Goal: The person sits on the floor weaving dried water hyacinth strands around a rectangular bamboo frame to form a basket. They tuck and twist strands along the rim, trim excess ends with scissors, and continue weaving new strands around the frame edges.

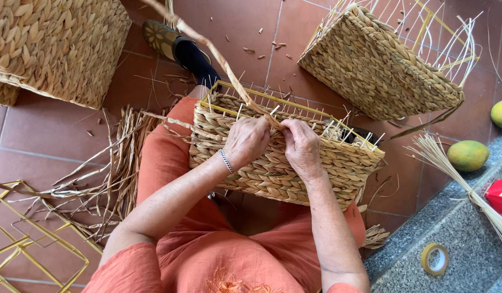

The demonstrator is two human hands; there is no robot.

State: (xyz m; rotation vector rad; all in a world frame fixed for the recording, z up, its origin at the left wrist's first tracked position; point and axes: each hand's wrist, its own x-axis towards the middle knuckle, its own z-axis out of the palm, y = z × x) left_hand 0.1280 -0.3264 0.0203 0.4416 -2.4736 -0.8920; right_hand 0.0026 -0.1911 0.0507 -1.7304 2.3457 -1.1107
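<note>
A half-woven straw basket (272,168) on a yellow wire frame rests across my lap. My left hand (245,142) grips a long braided straw strand (207,46) at the basket's top edge; the strand runs up and away to the upper left. My right hand (301,146) presses on the weave right beside it, fingers curled at the rim, pinching the same strand where it enters the weave. A bead bracelet sits on my left wrist. White upright stakes stick out along the rim.
A finished woven basket (55,49) stands at upper left, another part-woven one (381,70) at upper right. Loose straw (107,173) lies left, wire frames (28,239) at lower left. Two green-yellow fruits (467,155), a tape roll (435,259) and a reed bundle (468,190) lie right.
</note>
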